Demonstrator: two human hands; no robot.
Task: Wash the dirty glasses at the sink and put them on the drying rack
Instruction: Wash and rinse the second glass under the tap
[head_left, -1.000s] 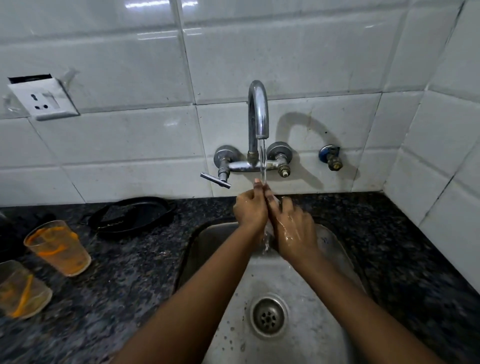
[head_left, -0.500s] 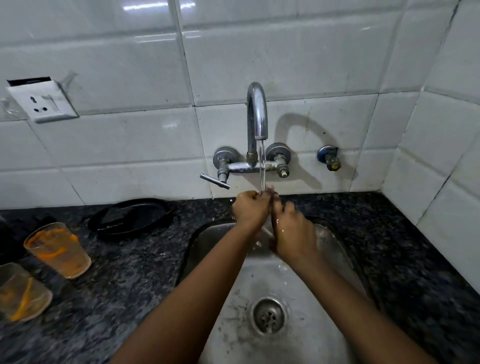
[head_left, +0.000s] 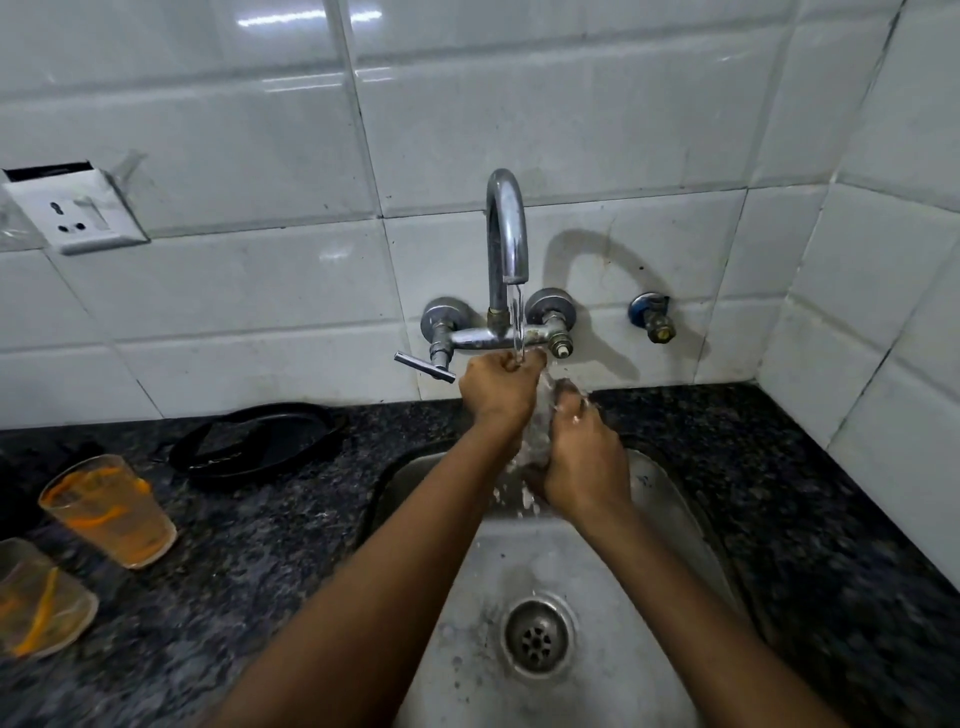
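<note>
Both hands meet under the running tap (head_left: 506, 234) above the steel sink (head_left: 670, 509). The left hand (head_left: 496, 387) is curled, its fingers bent directly beneath the water stream; what they enclose cannot be told. The right hand (head_left: 582, 462) sits just beside it, lower, fingers curled; between the two hands a clear, wet shape shows, too blurred by splashing water to identify. Two dirty glasses stand on the dark table, well left of the sink: the orange-streaked glass (head_left: 111, 512) is upright, the nearer glass (head_left: 39, 597) is at the frame edge. A black tray (head_left: 260, 439) lies behind them.
</note>
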